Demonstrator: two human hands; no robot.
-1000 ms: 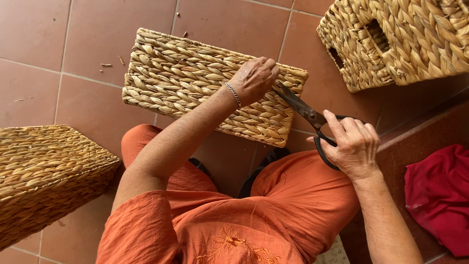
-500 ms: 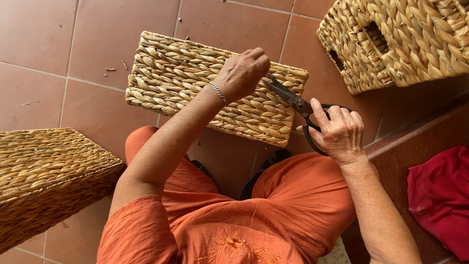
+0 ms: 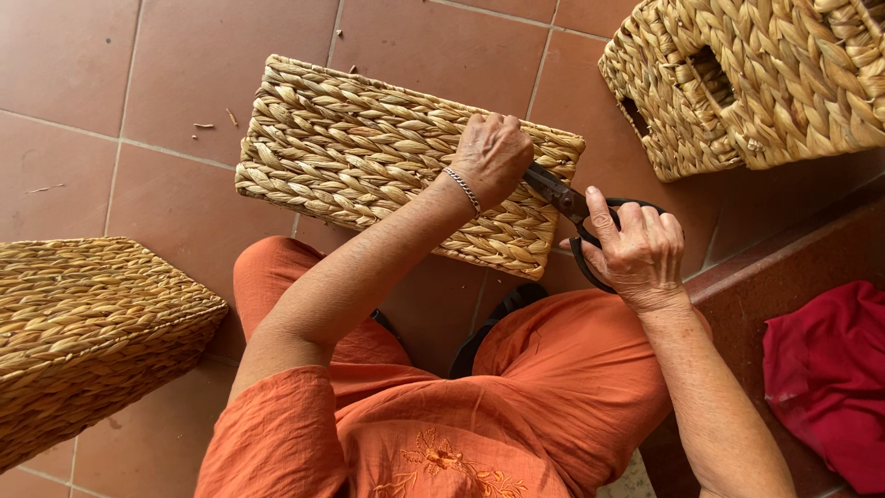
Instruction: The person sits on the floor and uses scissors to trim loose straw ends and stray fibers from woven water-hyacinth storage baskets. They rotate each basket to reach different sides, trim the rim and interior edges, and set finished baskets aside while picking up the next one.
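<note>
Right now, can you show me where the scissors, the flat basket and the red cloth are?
scissors [image 3: 564, 195]: head view, on the dark blades near the pivot.
flat basket [image 3: 369, 152]: head view, on the middle of its woven face.
red cloth [image 3: 830, 369]: head view, on the middle of the crumpled fabric at the right edge.

A single view, from a camera worn on the person's head, looks almost straight down and slightly forward at close range. The person's own orange-clad lap [image 3: 516, 406] fills the lower middle of the frame, the tiled floor [image 3: 120, 74] the upper part. With only one view, nothing is shared between views.
</note>
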